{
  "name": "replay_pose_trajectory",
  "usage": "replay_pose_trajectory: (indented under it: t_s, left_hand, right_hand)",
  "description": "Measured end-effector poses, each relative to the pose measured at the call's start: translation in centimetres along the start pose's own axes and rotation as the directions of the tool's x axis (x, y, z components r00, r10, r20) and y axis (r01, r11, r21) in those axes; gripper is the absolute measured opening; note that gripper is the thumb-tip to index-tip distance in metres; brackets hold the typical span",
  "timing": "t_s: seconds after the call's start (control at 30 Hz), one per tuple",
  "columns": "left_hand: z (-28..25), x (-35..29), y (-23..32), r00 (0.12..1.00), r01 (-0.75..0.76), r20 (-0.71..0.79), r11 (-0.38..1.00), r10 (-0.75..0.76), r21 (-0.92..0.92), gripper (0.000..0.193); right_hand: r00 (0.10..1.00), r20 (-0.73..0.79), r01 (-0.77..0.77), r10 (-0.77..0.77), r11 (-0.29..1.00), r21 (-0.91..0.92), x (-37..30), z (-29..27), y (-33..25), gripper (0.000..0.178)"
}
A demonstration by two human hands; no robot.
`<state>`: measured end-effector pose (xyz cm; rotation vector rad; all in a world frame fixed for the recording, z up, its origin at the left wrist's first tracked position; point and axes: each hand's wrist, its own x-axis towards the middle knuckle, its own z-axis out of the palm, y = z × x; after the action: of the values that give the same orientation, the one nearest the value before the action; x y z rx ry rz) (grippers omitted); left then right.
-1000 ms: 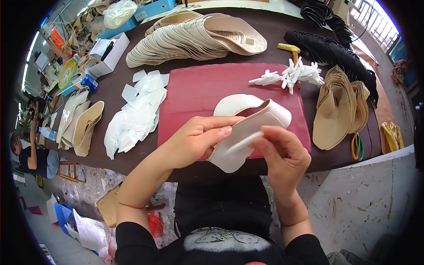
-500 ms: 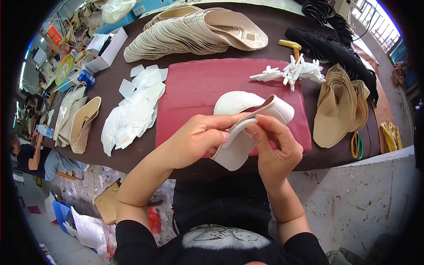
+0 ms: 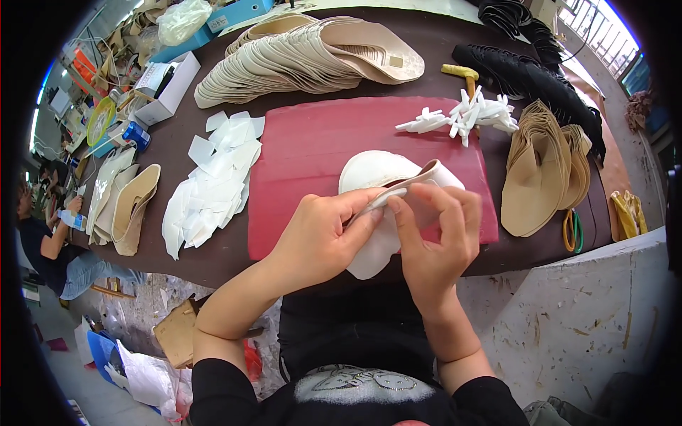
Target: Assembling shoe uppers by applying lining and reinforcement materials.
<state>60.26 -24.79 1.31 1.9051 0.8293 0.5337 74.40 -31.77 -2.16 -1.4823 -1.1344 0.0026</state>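
A cream shoe upper (image 3: 376, 252), curved and folded, is held up over the near edge of the red mat. My left hand (image 3: 330, 231) pinches its rim between thumb and fingers. Along that rim, between my two hands, shows a narrow white strip (image 3: 388, 198), partly covered by fingertips. My right hand (image 3: 444, 241) is closed on the same rim just to the right, thumb against the strip; its outer fingers are curled and slightly blurred. The upper's rounded far part (image 3: 366, 169) rests over the mat. How the strip joins the rim is hidden.
The red mat (image 3: 305, 142) lies on a brown table. White flat pieces (image 3: 213, 184) are heaped at left, small white strips (image 3: 469, 117) beside a yellow-headed hammer (image 3: 460, 72) at right. Stacked uppers (image 3: 284, 67) stand behind; tan pieces (image 3: 536, 177) lie right. Another person (image 3: 53, 241) sits far left.
My right hand has shifted left along the rim, closer to my left hand. The white strip shows less between the fingers. The whole view has moved slightly.
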Motion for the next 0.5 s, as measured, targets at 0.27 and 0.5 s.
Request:
replay_pose_trajectory:
  t_s: [0.27,0.5]
  left_hand:
    - [-0.5,-1.4,-0.2,0.995,-0.095,0.017,0.995,0.094,0.033,0.026]
    - [-0.7,-2.8,-1.2,0.948,-0.166,-0.257,0.981,0.187,0.102,0.023]
  right_hand:
    - [0.916,0.238,0.322,-0.322,0.946,0.04,3.3,-2.1,1.9,0.02]
    - [0.904,0.28,0.325,-0.322,0.945,0.038,3.5,-1.7,1.7,0.015]
